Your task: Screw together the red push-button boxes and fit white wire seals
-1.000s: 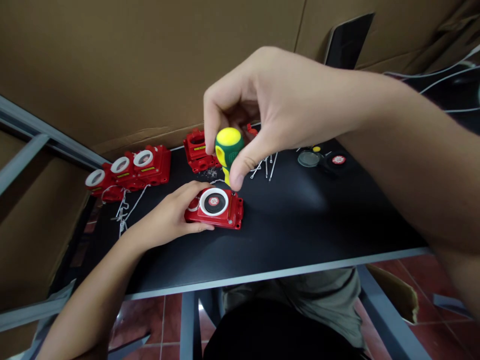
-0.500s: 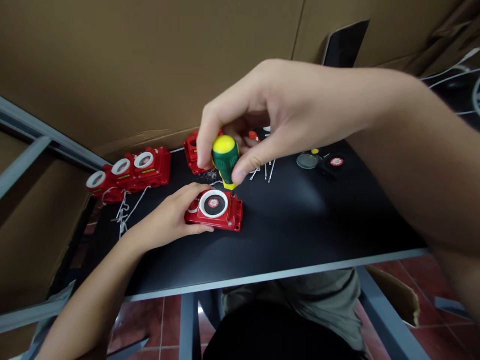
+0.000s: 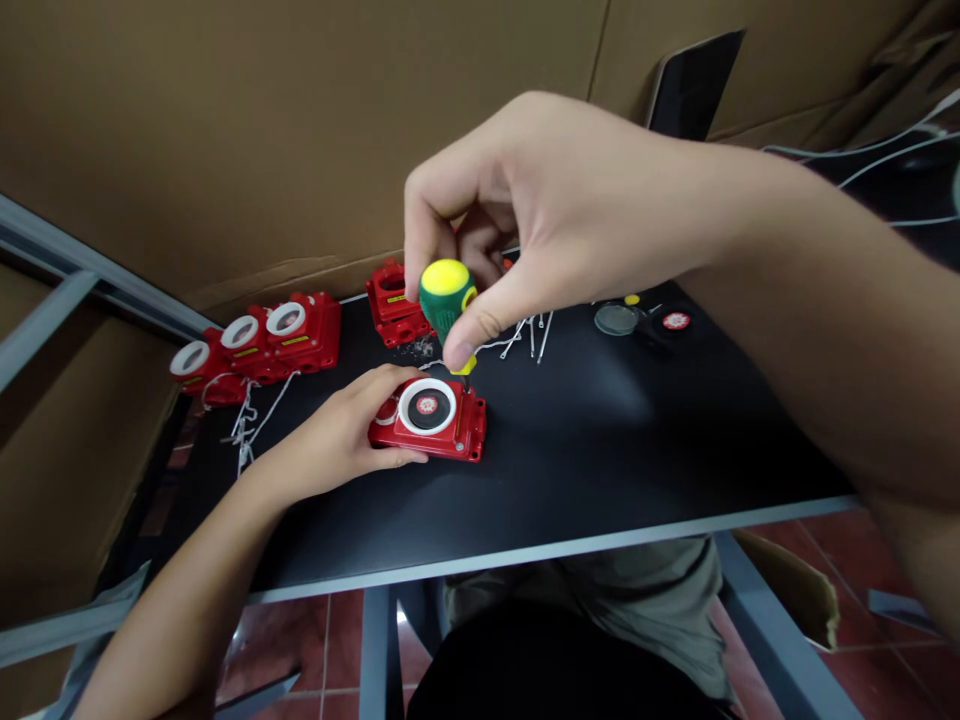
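The red box [image 3: 459, 438] lay on the smooth black counter [image 3: 592, 450], its round white ring [image 3: 403, 406] framing a black disc [image 3: 428, 419] with a red-and-white label [image 3: 427, 405]. The left hand [image 3: 356, 430] gripped its 9 o'clock end, thumb and fingers spread across its width. The right hand [image 3: 517, 205] held a screwdriver [image 3: 445, 280], fingers closed round its green-and-yellow handle, the shaft [image 3: 466, 384] at the box's 2 o'clock corner. Toward 10 o'clock stood three more glossy red boxes [image 3: 324, 330], white-ringed, with thin white cords [image 3: 246, 425]; near 12, another red box [image 3: 403, 325] beside pale crumbs [image 3: 424, 347]. At 2 o'clock I saw a clear round disc [image 3: 616, 319] and a second black disc [image 3: 676, 320].
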The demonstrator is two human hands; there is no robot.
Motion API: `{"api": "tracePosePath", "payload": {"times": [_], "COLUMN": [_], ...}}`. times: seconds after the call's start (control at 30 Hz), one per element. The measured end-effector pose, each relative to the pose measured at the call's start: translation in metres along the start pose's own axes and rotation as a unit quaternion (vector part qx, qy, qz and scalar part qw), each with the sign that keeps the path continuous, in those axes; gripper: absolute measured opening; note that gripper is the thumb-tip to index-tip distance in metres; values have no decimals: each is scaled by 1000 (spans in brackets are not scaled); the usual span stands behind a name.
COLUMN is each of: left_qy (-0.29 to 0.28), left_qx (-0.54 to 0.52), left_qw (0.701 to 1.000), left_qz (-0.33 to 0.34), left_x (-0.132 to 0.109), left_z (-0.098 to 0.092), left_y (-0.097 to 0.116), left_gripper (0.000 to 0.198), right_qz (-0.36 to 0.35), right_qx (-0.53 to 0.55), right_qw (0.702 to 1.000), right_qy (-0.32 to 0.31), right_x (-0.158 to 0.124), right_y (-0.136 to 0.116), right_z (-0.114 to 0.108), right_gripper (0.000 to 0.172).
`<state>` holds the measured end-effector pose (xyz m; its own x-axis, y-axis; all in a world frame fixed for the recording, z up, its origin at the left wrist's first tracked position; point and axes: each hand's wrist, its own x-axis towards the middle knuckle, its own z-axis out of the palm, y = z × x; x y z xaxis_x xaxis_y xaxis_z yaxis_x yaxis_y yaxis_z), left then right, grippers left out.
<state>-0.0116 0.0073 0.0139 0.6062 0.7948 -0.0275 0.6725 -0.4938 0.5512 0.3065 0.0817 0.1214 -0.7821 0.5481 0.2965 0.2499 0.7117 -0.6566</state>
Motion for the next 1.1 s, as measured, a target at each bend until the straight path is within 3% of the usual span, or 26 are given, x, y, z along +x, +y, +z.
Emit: {"api": "tracePosePath", "payload": {"times": [0.37, 0.53, 0.73, 0.97, 1.03, 1.1], "left_qy": [-2, -1, -3, 9, -11, -20], "left_qx": [8, 7, -3, 11, 17, 33], "left_qw": [1000, 1000, 1000, 1000, 1000, 999], "left_qz": [-19, -16, 8, 23, 20, 10], "left_x": [-1, -1, 0, -2, -3, -5], "left_z": [-1, -1, -2, -3, -7, -13], "left_y": [4, 4, -2, -15, -18, -22], "left_gripper": [76, 75, 77, 92, 95, 98], "right_qz": [-16, -22, -11, 14, 30, 27], "right_qx": [-97, -149, -117, -101, -80, -30], "right_qw": [991, 985, 990, 983, 980, 975], "right_qy": [85, 85, 77, 152, 181, 219], "right_x": [-1, -4, -3, -21, -23, -23], "right_y": [-13, -16, -17, -45, -38, -14], "right_z": [18, 17, 15, -4, -5, 2], "right_gripper": [41, 39, 38, 33, 34, 37]}}
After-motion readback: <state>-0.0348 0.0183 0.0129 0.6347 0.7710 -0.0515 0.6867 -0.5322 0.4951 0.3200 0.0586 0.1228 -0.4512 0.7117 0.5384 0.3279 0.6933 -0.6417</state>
